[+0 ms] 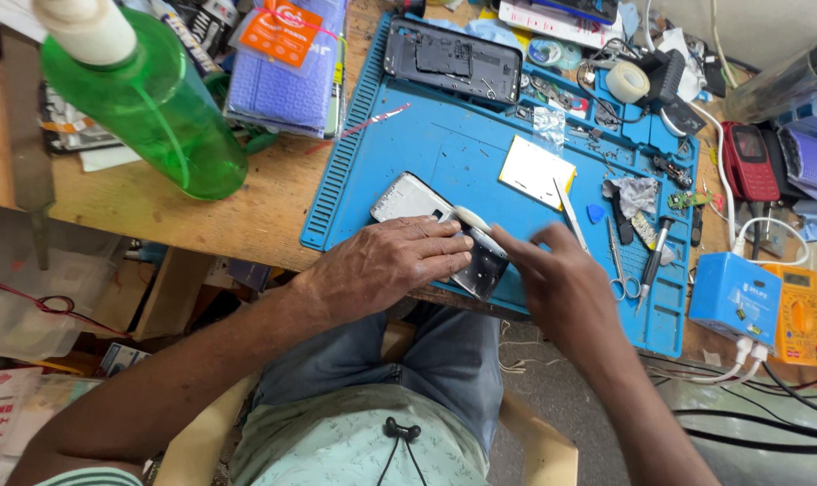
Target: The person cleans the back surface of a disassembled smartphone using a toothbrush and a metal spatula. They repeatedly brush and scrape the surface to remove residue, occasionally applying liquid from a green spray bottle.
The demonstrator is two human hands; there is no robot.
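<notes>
Head view: a phone (444,236) lies opened on the blue mat (408,148) near the tabletop's front edge, its back off and a bare frame showing; judging from this, it is already taken apart and work inside is under way. The left hand (386,264) lies flat on the phone, fingers spread, pinning it down. The right hand (557,274) is pinched on a white tool (477,222) that touches the phone's upper edge. A second phone shell (451,59) and tweezers (570,214) lie well apart.

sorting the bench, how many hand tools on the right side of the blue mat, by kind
tweezers: 1
scissors: 1
screwdriver: 1
blue pick: 1
total: 4
The left hand presses an opened phone; the right hand works at its edge.
</notes>
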